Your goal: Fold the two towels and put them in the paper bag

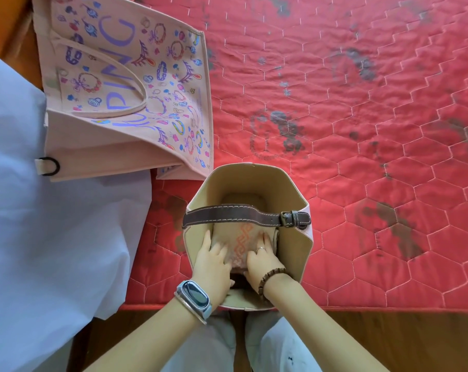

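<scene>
An open pink paper bag with a tan inside stands upright at the near edge of the bed, a brown leather strap buckled across its mouth. Inside it lies a folded beige towel with an orange zigzag pattern. My left hand, a watch on its wrist, presses flat on the towel's left part. My right hand, with a ring and a bead bracelet, presses on its right part. Both hands reach down into the bag. Deeper in the bag, something beige shows beyond the strap; I cannot tell whether it is a second towel.
A red quilted mattress with dark stains fills the right and far side. A large pink printed tote bag lies flat at the far left. A pale blue sheet covers the left. The bed's wooden edge runs along the bottom.
</scene>
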`<action>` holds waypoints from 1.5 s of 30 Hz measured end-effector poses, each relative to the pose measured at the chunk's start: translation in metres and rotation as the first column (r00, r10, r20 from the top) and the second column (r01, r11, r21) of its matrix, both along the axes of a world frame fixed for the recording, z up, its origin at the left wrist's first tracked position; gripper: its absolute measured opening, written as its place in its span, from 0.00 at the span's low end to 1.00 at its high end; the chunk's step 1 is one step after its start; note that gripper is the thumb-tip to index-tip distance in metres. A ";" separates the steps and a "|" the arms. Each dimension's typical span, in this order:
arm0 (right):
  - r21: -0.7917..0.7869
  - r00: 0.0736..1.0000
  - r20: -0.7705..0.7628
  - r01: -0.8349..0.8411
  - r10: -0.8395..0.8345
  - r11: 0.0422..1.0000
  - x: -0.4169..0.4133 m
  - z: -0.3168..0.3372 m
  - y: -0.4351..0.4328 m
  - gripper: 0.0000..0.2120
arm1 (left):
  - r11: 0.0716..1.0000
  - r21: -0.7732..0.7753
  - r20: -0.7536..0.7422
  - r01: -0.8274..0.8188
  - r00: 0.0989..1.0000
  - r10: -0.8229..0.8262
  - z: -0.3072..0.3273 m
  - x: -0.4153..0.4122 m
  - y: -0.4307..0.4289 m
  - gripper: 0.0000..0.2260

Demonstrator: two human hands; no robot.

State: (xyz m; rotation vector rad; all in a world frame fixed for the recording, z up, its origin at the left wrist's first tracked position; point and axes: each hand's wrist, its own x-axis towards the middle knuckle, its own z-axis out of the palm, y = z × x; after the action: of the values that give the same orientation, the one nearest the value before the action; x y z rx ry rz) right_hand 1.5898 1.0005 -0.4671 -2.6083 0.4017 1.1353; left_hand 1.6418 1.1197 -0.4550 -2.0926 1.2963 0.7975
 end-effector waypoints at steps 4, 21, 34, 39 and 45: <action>0.079 0.994 0.001 0.112 -0.112 0.991 0.001 -0.004 -0.001 0.27 | 1.000 -0.029 0.000 -0.009 1.000 0.009 0.002 0.003 -0.001 0.27; 0.748 0.480 0.280 0.434 -0.831 0.503 -0.070 0.197 -0.008 0.21 | -0.128 -0.585 -0.740 -0.801 0.463 0.488 0.168 -0.030 0.070 0.18; 0.877 0.163 0.367 0.268 -0.916 0.399 -0.090 0.341 -0.013 0.27 | -0.285 -0.461 -0.885 -0.840 0.410 0.222 0.320 -0.018 0.075 0.16; 0.895 0.034 0.392 0.214 -0.919 0.390 -0.106 0.385 -0.014 0.27 | -0.279 -0.394 -0.919 -0.876 0.380 0.105 0.348 -0.021 0.068 0.18; 0.897 -0.084 0.405 0.231 -0.910 0.378 -0.136 0.414 -0.025 0.37 | -0.233 -0.295 -0.953 -0.927 0.302 0.009 0.371 -0.032 0.042 0.23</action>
State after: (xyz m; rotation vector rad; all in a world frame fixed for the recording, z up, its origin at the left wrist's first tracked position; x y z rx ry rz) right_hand 1.4535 0.9750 -0.0535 -1.5269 0.7236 -0.6768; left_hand 1.6093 1.1621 -0.0842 -4.2040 1.0241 1.5715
